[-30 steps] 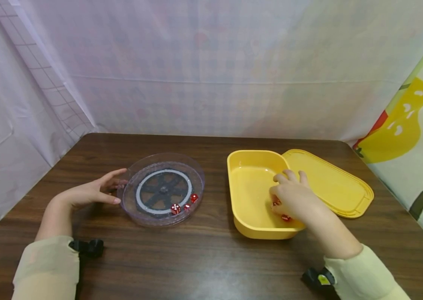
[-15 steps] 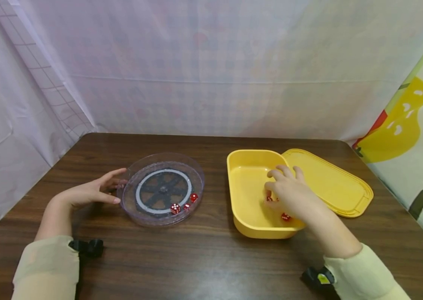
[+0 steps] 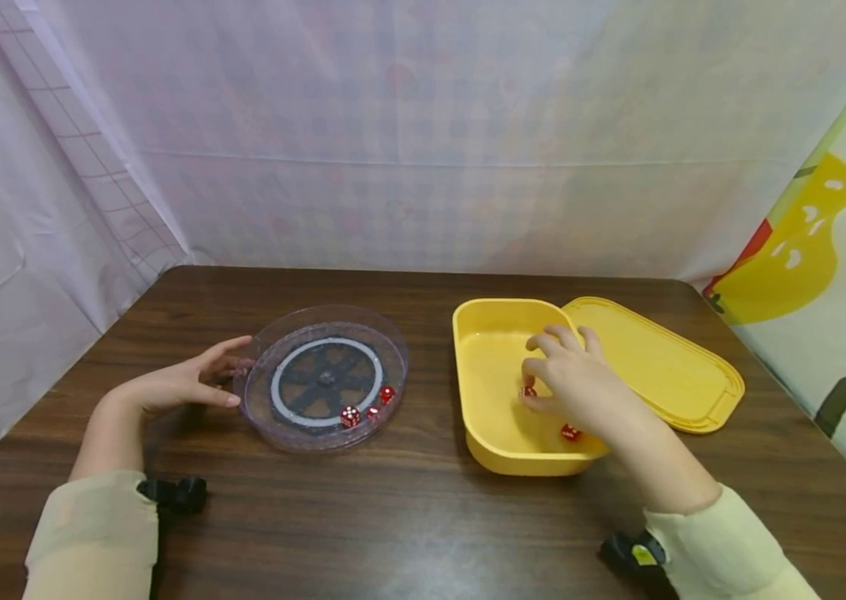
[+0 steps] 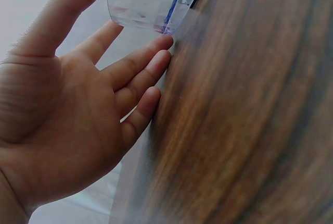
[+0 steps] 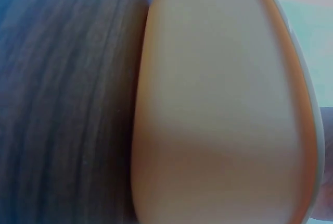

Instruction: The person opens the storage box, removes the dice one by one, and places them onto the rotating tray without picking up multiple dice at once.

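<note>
My left hand (image 3: 181, 385) rests at the left side of a round clear plastic dish (image 3: 267, 421), fingers spread and fairly straight, thumb and fingertips right at its wall. In the left wrist view the palm of the left hand (image 4: 73, 109) shows, with fingertips close over the table. Inside the dish lie red dice (image 3: 350, 416) with white dots, three in all, near its front right. My right hand (image 3: 580, 385) reaches down into a yellow rectangular box (image 3: 478, 417) and pinches a red die (image 3: 528, 392) between thumb and forefinger. Another red die (image 3: 570, 432) lies on the box floor below the palm.
A yellow lid (image 3: 663, 367) lies flat behind and right of the box. Both stand on a dark brown wooden table (image 3: 362, 533). A pale curtain (image 3: 392, 150) hangs behind the far edge. The box's outer wall (image 5: 218, 104) fills much of the right wrist view.
My right hand has shifted left inside the box with the pinched die, uncovering the other die beneath the palm. The left hand and the dish have stayed in place.
</note>
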`<state>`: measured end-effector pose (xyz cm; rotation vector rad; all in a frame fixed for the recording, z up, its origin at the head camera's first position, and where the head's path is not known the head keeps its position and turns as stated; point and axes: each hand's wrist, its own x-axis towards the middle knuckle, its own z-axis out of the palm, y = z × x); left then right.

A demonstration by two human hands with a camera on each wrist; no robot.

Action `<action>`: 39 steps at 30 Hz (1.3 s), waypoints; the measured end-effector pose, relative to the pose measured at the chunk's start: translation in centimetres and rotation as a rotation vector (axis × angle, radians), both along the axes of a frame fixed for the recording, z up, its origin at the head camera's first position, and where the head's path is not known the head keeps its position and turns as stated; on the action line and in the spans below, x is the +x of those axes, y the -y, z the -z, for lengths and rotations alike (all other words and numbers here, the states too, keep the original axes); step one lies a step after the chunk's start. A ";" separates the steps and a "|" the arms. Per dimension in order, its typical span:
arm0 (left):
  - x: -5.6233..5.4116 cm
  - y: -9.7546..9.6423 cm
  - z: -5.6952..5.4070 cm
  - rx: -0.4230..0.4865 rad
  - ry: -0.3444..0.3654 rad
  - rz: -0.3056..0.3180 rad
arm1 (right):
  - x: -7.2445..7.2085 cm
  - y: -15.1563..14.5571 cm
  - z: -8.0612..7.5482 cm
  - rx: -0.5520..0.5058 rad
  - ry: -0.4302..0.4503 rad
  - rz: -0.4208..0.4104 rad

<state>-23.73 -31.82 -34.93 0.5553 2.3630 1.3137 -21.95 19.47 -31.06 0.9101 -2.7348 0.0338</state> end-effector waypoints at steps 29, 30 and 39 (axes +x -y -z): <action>0.1 0.1 0.0 -0.006 -0.008 0.001 | 0.3 3.0 -2.6 -0.068 0.013 -0.019; 0.1 0.1 0.0 -0.006 -0.008 0.000 | 0.3 3.2 -2.7 -0.070 0.015 -0.021; 0.0 0.1 0.1 -0.002 -0.007 0.005 | 0.3 5.2 -3.3 -0.091 0.008 -0.043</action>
